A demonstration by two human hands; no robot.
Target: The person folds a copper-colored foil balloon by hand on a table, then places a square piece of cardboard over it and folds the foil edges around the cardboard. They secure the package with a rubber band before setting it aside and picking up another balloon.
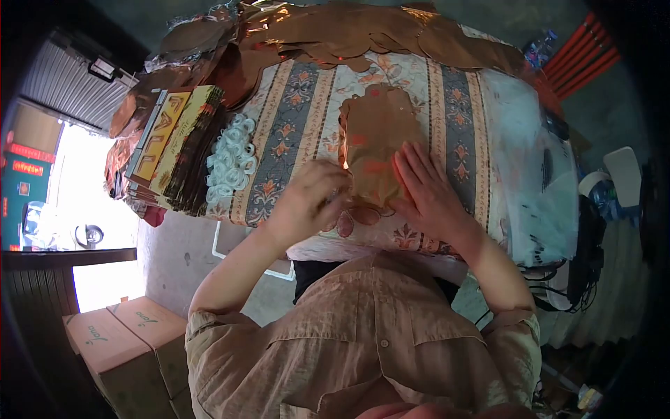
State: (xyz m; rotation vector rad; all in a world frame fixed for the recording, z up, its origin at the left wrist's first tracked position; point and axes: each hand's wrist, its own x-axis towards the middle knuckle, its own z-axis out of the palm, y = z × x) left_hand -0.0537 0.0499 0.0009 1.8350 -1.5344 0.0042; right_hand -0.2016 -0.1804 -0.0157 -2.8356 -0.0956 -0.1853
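A coppery, scallop-edged foil piece [380,129] lies flat on the patterned cloth in front of me. At its lower left edge is my left hand [314,195], fingers curled in a pinch; what they grip, if anything, is hidden. My right hand [433,195] rests flat on the lower right edge of the piece, fingers straight. To the left sit a bunch of white looped cords or rings [232,157] and a stack of yellow-and-gold printed packets [171,143].
More coppery foil sheets [335,31] are heaped along the table's far side. Clear plastic bags [530,167] cover the right side of the patterned tablecloth [283,133]. Cardboard boxes [129,328] stand on the floor at lower left. Red poles [579,52] lean at far right.
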